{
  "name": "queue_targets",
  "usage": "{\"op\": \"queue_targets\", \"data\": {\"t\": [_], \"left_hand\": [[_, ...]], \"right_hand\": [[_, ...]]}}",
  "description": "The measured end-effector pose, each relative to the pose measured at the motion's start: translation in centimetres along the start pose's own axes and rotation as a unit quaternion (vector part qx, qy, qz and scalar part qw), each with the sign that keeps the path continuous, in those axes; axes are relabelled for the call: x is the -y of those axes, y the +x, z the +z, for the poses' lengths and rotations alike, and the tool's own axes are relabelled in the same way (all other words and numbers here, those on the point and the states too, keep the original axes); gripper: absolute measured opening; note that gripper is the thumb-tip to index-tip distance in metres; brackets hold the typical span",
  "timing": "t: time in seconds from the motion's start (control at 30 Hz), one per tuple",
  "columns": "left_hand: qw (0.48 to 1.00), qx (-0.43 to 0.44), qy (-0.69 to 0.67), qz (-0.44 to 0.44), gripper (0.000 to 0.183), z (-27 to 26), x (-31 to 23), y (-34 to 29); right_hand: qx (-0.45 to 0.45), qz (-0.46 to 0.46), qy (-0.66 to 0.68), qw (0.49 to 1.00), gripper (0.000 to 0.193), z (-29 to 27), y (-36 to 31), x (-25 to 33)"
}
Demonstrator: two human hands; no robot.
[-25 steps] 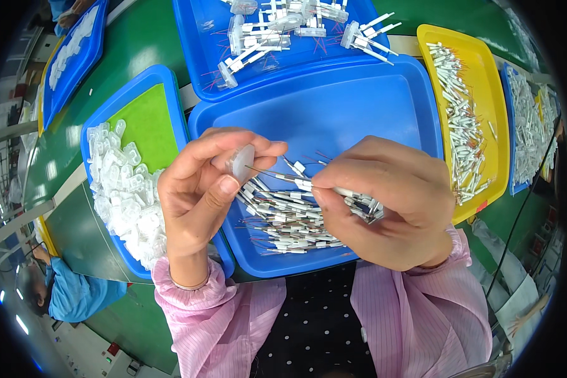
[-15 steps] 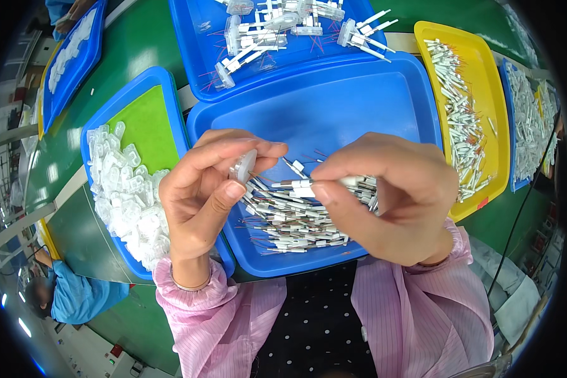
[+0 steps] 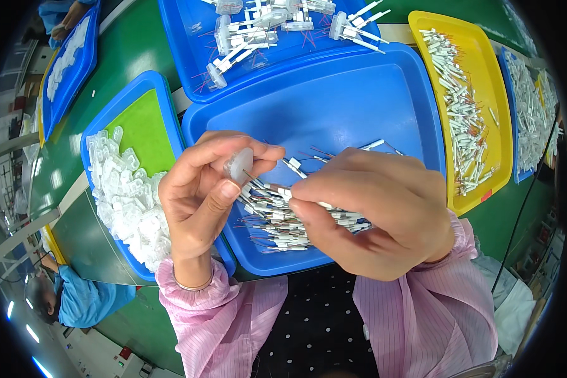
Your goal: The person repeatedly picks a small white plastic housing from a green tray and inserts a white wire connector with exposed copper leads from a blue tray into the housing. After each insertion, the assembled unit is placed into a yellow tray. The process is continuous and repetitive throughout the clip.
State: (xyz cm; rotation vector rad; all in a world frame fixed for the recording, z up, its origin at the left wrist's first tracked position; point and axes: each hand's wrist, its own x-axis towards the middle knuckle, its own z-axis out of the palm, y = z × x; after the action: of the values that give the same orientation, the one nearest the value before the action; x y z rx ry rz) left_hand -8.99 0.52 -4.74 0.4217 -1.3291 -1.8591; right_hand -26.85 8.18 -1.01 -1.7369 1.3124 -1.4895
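Note:
Between the thumb and fingers of my left hand [image 3: 198, 189] is a clear plastic housing [image 3: 238, 166], tilted on edge. My right hand [image 3: 378, 211] pinches a thin white tube with fine wire leads [image 3: 282, 191]. Its wire end points at the housing and comes close to its face; whether it has entered cannot be seen. Both hands hover over a blue tray [image 3: 274, 268] with a heap of similar wired white tubes [image 3: 277, 230], partly hidden by my right hand.
A blue tray with a green base [image 3: 154, 120] holds clear housings [image 3: 129, 201] at left. Beyond, another blue tray [image 3: 176, 57] carries housings with tubes fitted [image 3: 252, 31]. At right stands a yellow tray [image 3: 501, 132] of white tubes. Co-workers in blue sit at far left.
My right hand has moved left with the tube, bringing its wire end nearer the housing. The left hand has hardly moved.

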Motion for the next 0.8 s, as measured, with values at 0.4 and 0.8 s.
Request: {"op": "queue_targets", "data": {"t": [0.4,0.8], "left_hand": [[0.986,-0.008,-0.154,-0.058,0.036,-0.1,0.2,-0.1],[0.956,-0.013,-0.278,-0.099,0.038,0.5,0.7,-0.5]], "right_hand": [[0.004,0.127,0.226,0.966,0.022,0.1,0.0,-1.0],[-0.019,-0.054,0.104,0.993,0.017,1.0,0.6,-2.5]]}}
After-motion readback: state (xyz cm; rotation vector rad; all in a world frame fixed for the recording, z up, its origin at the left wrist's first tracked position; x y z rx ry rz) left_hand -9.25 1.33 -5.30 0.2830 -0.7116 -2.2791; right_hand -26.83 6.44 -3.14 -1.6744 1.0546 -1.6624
